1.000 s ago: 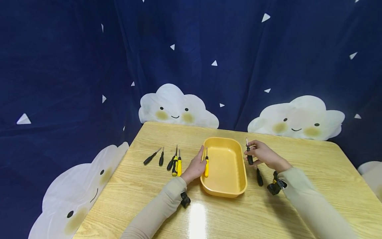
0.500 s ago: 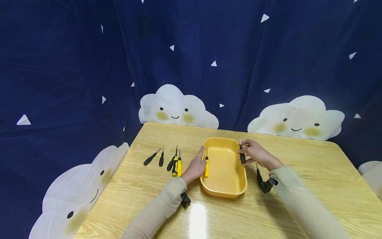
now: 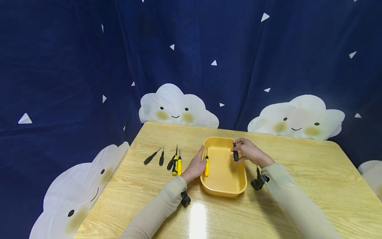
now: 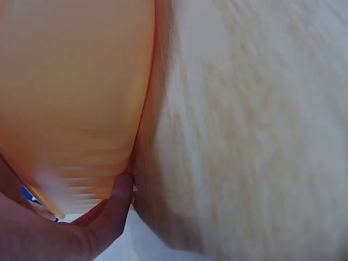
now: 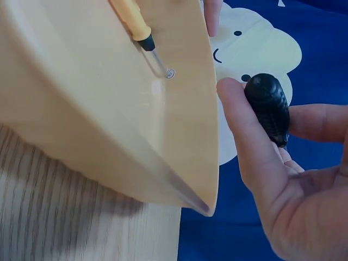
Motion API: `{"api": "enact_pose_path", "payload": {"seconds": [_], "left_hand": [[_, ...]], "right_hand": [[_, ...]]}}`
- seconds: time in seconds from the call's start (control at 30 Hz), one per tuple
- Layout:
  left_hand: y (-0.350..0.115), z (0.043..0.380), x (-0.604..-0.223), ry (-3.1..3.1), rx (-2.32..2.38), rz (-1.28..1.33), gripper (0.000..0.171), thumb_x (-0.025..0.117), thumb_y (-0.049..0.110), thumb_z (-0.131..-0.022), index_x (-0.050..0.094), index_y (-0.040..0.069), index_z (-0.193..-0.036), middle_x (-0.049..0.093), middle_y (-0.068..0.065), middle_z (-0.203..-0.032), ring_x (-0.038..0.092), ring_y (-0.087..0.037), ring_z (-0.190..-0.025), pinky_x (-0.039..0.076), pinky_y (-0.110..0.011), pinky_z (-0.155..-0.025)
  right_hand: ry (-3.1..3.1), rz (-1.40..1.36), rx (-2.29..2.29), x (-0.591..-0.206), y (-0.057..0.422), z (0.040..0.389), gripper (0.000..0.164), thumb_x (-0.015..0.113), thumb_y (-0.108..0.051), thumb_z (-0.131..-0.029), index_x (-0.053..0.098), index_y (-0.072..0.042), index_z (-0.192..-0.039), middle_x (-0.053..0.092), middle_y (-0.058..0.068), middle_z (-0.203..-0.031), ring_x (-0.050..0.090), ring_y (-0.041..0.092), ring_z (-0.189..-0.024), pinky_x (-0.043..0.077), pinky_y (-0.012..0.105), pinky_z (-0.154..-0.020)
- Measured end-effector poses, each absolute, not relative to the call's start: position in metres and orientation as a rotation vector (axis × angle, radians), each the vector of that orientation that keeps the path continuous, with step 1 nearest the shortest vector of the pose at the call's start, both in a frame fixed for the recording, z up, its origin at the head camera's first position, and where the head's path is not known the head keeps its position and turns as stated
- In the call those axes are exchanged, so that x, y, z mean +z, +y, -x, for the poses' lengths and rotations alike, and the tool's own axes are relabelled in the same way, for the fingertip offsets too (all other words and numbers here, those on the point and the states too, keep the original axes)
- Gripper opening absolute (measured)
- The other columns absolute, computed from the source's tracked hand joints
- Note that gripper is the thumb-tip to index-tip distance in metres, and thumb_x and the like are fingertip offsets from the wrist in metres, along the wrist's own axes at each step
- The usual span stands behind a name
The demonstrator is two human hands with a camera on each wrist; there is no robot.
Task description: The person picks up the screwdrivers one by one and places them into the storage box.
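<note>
My left hand (image 3: pixel 195 167) grips the left wall of a yellow plastic tray (image 3: pixel 225 172); in the left wrist view a fingertip (image 4: pixel 123 185) presses its outer side. A black-handled screwdriver (image 3: pixel 235 155) is pinched in my right hand (image 3: pixel 252 153), tip up, above the tray's right side. Seen from the right wrist, its handle (image 5: pixel 267 106) sits between thumb and fingers, apart from the tray wall. Inside the tray, along the left side next to my left hand, lies a screwdriver with a yellow handle (image 3: pixel 206 168).
Left of the tray, several screwdrivers lie on the wooden table (image 3: pixel 226 215), among them a black one (image 3: pixel 150 159) and a yellow one (image 3: pixel 179 167). Another black screwdriver (image 3: pixel 258 171) lies right of the tray, partly hidden by the right wrist camera (image 3: pixel 258 183). A blue curtain (image 3: pixel 191 53) hangs behind.
My right hand has carried the black-handled screwdriver leftward, from beside the tray to above its right side. My left hand and the tray have stayed in place.
</note>
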State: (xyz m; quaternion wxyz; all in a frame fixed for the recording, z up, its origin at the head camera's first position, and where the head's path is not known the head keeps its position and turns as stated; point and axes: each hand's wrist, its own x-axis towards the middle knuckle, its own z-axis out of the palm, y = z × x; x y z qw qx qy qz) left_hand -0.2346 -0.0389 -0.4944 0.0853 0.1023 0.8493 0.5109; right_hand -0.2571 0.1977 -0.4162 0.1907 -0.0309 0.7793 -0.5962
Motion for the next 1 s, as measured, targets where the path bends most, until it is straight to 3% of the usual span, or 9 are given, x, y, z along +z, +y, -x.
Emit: {"api": "enact_pose_path", "payload": {"seconds": [0.17, 0.57, 1.0], "left_hand": [[-0.039, 0.235, -0.493, 2.521, 1.532, -0.310, 0.061, 0.036, 0.011, -0.099, 0.008, 0.012, -0.153, 0.026, -0.022, -0.150, 0.029, -0.029, -0.135, 0.022, -0.040, -0.110], [-0.040, 0.234, -0.493, 2.534, 1.529, -0.319, 0.061, 0.036, 0.012, -0.098, 0.009, 0.011, -0.153, 0.025, -0.020, -0.151, 0.028, -0.029, -0.136, 0.022, -0.040, -0.110], [-0.040, 0.233, -0.492, 2.529, 1.529, -0.316, 0.062, 0.037, 0.011, -0.098, 0.009, 0.012, -0.153, 0.030, -0.023, -0.148, 0.035, -0.029, -0.132, 0.027, -0.040, -0.108]], "right_hand": [[2.161, 0.073, -1.700, -0.416, 0.192, 0.261, 0.032, 0.041, -0.004, -0.095, 0.030, 0.008, -0.123, 0.049, 0.031, -0.113, 0.066, 0.024, -0.080, 0.056, 0.045, -0.070], [2.092, 0.003, -1.744, -0.425, 0.181, 0.268, 0.037, 0.041, -0.003, -0.096, 0.027, 0.011, -0.127, 0.051, 0.022, -0.104, 0.066, 0.029, -0.081, 0.055, 0.046, -0.068], [2.072, -0.023, -1.736, -0.434, 0.171, 0.271, 0.037, 0.041, -0.001, -0.094, 0.027, 0.011, -0.126, 0.053, 0.020, -0.101, 0.065, 0.027, -0.077, 0.054, 0.048, -0.071]]}}
